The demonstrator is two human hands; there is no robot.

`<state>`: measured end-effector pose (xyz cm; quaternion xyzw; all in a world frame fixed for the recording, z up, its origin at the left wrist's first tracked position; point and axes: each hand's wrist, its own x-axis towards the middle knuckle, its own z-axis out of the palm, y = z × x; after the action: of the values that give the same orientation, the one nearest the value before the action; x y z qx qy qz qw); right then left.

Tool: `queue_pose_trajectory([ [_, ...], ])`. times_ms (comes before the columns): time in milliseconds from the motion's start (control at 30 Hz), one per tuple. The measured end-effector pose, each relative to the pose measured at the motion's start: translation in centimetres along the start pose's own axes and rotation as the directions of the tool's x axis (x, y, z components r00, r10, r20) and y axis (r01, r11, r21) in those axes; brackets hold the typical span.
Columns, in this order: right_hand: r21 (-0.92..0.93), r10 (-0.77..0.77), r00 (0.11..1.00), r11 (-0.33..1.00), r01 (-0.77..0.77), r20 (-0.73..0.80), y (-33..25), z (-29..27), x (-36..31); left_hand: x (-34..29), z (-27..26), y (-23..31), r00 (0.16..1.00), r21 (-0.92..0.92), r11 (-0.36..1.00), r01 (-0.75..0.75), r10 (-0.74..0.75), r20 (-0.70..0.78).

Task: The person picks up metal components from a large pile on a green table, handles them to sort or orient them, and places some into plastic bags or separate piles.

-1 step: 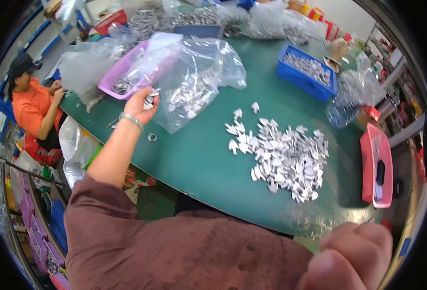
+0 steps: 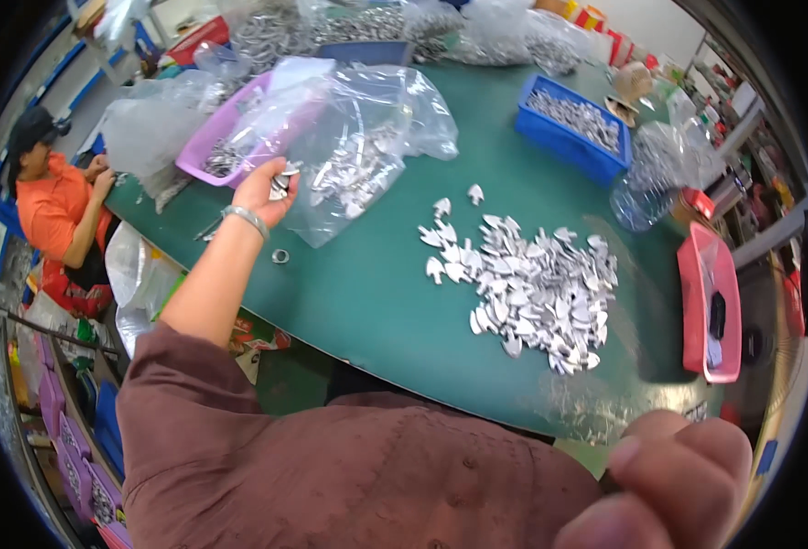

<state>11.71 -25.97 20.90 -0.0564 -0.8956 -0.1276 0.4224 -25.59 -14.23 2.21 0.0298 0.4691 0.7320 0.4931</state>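
My left hand (image 2: 265,196) is closed around a few small silvery metal pieces (image 2: 281,182), beside a clear plastic bag (image 2: 427,114) that holds more of them. A purple tub (image 2: 195,167) of metal parts stands just beyond that hand. To the right on the green table (image 2: 358,302) lies a loose heap of flat, arrow-shaped metal pieces (image 2: 550,293). Close to the camera at the lower right is my right hand (image 2: 674,480), blurred, with its fingers curled together. Whatever it may hold is hidden.
A blue bin (image 2: 573,157) of small metal parts stands at the far right. Near the right edge are a pink tray (image 2: 694,311) and a clear plastic bottle (image 2: 640,206). A metal ring (image 2: 280,257) lies near my left wrist. A person in orange (image 2: 61,215) works at the left.
The whole view has shifted slightly, so the table things sit a little higher and further left. My right hand's curled fingers have moved slightly; my left hand keeps its hold.
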Motion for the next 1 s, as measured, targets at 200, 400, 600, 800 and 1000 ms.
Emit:
queue_pose_trajectory([
  [200,0.045,0.052,0.982,0.997,-0.061,0.179,0.7,-1.2,0.0,3.5,3.7,-2.3,0.941,0.224,0.965,0.135,-0.195,0.275],
  [400,0.107,0.078,0.959,0.988,-0.111,0.272,1.3,-0.8,0.0,2.5,4.4,-0.7,0.956,0.400,0.914,-0.067,-0.056,0.288],
  [600,0.072,0.098,0.955,0.990,-0.123,0.279,0.2,-4.0,-1.1,-2.7,3.9,-0.4,0.853,0.422,0.741,-0.522,0.469,0.231],
  [800,-0.263,-0.085,0.978,0.964,0.032,-0.192,0.2,-1.0,-7.5,-8.5,5.0,-2.0,-0.070,0.389,-0.516,-0.764,0.664,0.745],
  [1000,-0.177,0.342,0.904,0.936,-0.304,0.257,8.2,3.1,-11.5,-8.7,6.6,-9.5,0.432,0.415,-0.220,-0.883,-0.038,0.901],
])
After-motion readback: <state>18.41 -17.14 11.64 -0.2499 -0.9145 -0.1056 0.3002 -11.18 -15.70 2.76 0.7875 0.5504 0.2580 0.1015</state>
